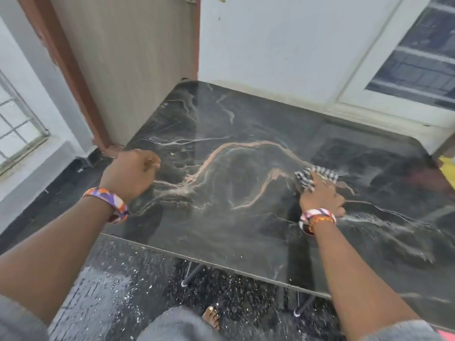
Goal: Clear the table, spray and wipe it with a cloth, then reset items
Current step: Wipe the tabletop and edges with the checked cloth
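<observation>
The table (246, 232) has a glossy black marble-patterned top with pink and white veins and nothing standing on it. My right hand (321, 196) presses flat on a black-and-white checked cloth (317, 174) at the middle right of the top, and only the cloth's far part shows past my fingers. My left hand (131, 174) rests at the table's left edge with its fingers curled and nothing visible in it. Both wrists carry patterned cloth bands.
A wooden door (128, 57) with a brown frame and a white wall (270, 45) stand right behind the table. A window (418, 62) is at the back right. A yellow object (448, 168) peeks in at the right edge. Dark speckled floor (118, 286) and my bare foot (211, 317) lie below.
</observation>
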A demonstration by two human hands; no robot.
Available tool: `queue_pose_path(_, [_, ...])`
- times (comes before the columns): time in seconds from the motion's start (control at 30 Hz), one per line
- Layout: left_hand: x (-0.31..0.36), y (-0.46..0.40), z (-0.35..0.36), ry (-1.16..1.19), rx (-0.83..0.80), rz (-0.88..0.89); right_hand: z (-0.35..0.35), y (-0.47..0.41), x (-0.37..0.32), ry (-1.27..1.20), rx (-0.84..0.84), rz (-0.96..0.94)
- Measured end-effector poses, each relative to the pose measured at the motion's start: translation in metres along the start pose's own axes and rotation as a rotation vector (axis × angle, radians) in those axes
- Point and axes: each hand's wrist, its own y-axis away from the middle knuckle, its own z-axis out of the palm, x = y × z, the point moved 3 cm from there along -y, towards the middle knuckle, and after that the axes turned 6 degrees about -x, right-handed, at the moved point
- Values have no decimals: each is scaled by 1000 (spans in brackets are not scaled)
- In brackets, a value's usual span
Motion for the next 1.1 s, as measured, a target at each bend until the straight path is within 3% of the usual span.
queue_pose_path(0.17, [-27,-5,-14,-4,23,-123,46,11,-120,97,-112,-331])
queue_pose_path(0.37, [-50,13,-29,-16,114,-185,95,75,-226,115,-379,-738])
queue_pose_path(0.53, [-64,40,-47,-26,164,-231,111,153,-246,149,-587,-1124])
queue_pose_path(0.7, [-78,62,-49,-29,103,-306,112,194,-218,145,-835,-1398])
queue_pose_path(0.8, [-60,74,-40,-27,71,-290,93,205,-172,188,-861,-1365])
queue_pose_path(1.1, [47,71,23,-24,-49,76,19,177,2,156,-514,-1103])
